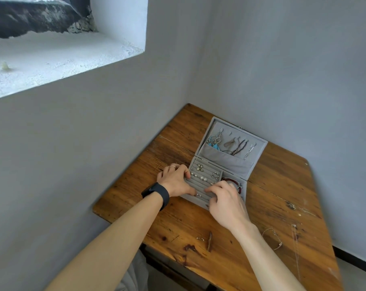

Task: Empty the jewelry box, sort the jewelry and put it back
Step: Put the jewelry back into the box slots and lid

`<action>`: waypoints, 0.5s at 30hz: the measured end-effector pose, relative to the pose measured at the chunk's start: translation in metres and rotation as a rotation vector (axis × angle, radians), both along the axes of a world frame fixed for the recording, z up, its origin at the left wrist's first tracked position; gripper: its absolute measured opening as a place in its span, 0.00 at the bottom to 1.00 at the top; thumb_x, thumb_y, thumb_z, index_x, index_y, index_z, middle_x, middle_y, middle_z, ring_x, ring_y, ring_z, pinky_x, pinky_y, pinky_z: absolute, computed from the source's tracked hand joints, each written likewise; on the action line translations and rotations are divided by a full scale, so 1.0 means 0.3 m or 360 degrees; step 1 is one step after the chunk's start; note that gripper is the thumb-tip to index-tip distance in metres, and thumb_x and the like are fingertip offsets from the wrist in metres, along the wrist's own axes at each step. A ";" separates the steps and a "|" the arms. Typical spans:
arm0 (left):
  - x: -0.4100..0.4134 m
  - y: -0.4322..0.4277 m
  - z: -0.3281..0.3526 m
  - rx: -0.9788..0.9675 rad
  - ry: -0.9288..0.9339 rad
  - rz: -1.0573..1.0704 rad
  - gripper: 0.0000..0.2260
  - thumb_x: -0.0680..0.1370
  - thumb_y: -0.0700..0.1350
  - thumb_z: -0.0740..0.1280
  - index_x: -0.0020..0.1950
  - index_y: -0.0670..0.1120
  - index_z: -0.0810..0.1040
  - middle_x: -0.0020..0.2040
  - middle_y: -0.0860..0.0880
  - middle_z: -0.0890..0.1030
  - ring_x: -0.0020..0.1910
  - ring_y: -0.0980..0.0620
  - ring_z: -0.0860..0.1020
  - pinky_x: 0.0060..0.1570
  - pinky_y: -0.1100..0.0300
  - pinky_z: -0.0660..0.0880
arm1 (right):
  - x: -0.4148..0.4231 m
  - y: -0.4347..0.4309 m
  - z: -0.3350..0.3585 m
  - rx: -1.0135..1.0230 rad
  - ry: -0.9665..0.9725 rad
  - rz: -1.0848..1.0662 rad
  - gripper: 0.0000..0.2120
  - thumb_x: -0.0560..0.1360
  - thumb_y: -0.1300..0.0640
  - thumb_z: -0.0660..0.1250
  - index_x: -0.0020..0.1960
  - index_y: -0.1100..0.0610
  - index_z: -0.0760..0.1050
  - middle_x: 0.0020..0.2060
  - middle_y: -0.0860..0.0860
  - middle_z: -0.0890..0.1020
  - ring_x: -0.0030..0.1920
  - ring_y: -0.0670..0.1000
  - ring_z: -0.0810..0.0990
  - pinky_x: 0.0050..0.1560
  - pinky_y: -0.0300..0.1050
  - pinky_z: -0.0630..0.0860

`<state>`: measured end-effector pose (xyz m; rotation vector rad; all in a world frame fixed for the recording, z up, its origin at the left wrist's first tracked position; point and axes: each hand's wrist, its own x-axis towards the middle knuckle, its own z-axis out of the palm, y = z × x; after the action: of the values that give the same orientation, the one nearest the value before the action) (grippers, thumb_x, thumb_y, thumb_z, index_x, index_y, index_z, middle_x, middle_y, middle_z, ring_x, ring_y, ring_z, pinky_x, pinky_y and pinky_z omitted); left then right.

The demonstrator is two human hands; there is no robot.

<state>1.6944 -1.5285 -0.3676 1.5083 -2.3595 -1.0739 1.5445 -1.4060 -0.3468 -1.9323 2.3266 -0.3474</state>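
One jewelry box, left fingers gripping its edge, right fingers curled over ring rows, grasp unclear

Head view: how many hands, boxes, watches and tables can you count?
hands: 2, left hand and right hand
box: 1
watch: 1
table: 1
total: 5

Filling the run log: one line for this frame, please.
jewelry box: open | left hand: grips its left edge | right hand: over ring slots, grasp unclear | table: chain bracelet, necklace loose
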 end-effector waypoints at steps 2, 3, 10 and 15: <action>-0.001 -0.003 -0.001 0.0008 0.0001 0.0002 0.23 0.65 0.59 0.77 0.53 0.58 0.70 0.68 0.51 0.66 0.70 0.45 0.62 0.67 0.49 0.58 | 0.012 0.030 -0.015 -0.0056 0.0058 0.0032 0.19 0.76 0.63 0.63 0.63 0.48 0.80 0.58 0.45 0.76 0.59 0.48 0.70 0.57 0.47 0.75; -0.002 -0.004 -0.001 0.0009 0.0000 0.0002 0.23 0.65 0.59 0.77 0.53 0.59 0.70 0.68 0.51 0.66 0.70 0.45 0.62 0.67 0.48 0.58 | 0.018 0.042 -0.021 -0.0075 0.0084 0.0057 0.20 0.76 0.63 0.64 0.63 0.47 0.80 0.58 0.44 0.76 0.59 0.48 0.71 0.56 0.47 0.75; 0.005 -0.003 -0.005 0.0014 0.0012 -0.0011 0.22 0.64 0.60 0.76 0.50 0.60 0.69 0.70 0.51 0.65 0.71 0.45 0.61 0.67 0.48 0.58 | 0.036 0.062 -0.052 -0.0087 0.0205 0.0131 0.20 0.77 0.60 0.64 0.66 0.47 0.78 0.60 0.45 0.76 0.61 0.50 0.70 0.57 0.49 0.74; 0.011 0.005 0.009 0.0018 0.0030 -0.0026 0.22 0.63 0.59 0.76 0.48 0.61 0.68 0.70 0.52 0.66 0.71 0.47 0.62 0.65 0.50 0.60 | 0.044 0.070 -0.059 -0.0097 0.0214 0.0137 0.20 0.78 0.59 0.63 0.68 0.47 0.76 0.61 0.47 0.76 0.63 0.51 0.69 0.60 0.51 0.74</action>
<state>1.6979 -1.5270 -0.3649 1.4780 -2.3614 -1.1018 1.5578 -1.3851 -0.3644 -2.1400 2.3285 -0.2920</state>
